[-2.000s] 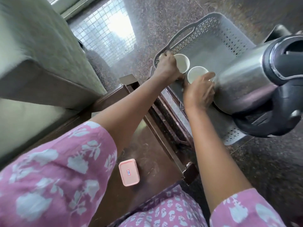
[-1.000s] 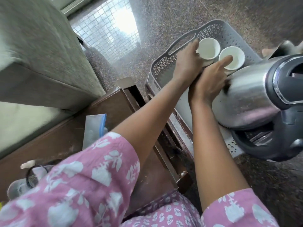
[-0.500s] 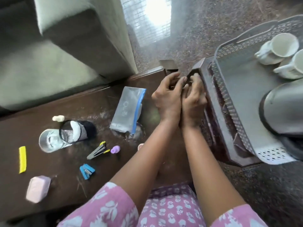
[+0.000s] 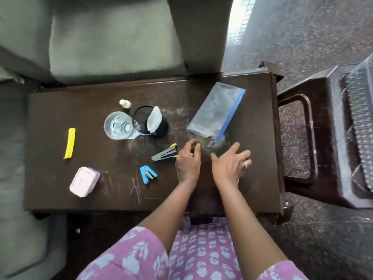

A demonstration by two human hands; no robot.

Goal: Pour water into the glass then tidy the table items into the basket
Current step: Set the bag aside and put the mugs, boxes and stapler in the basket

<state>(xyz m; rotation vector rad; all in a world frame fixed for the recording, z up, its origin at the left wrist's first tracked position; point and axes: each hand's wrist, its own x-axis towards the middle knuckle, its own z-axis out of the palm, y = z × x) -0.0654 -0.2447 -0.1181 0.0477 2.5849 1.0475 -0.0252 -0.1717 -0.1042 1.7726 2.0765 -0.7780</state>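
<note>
A glass [image 4: 119, 126] with water in it stands on the dark brown table [image 4: 101, 93], touching a black mesh holder [image 4: 141, 120]. My left hand [image 4: 188, 161] is curled over a small purple item [image 4: 192, 154], of which only a sliver shows, just right of a grey-and-yellow stapler [image 4: 165, 154]. My right hand [image 4: 230, 164] lies beside it with fingers spread and nothing in it, below the lower end of a grey zip pouch [image 4: 217, 112]. The grey basket [image 4: 361, 118] is cut off at the right edge, on a brown plastic stool [image 4: 314, 142].
On the table's left part lie a yellow bar [image 4: 69, 146], a pink box [image 4: 84, 181], a blue stapler [image 4: 148, 174] and a small white bottle [image 4: 125, 103]. A green sofa [image 4: 113, 37] runs along the far side of the table.
Both hands let go of the two white cups in the basket and drew back to the table. My view swung left, so the kettle and cups are out of sight.
</note>
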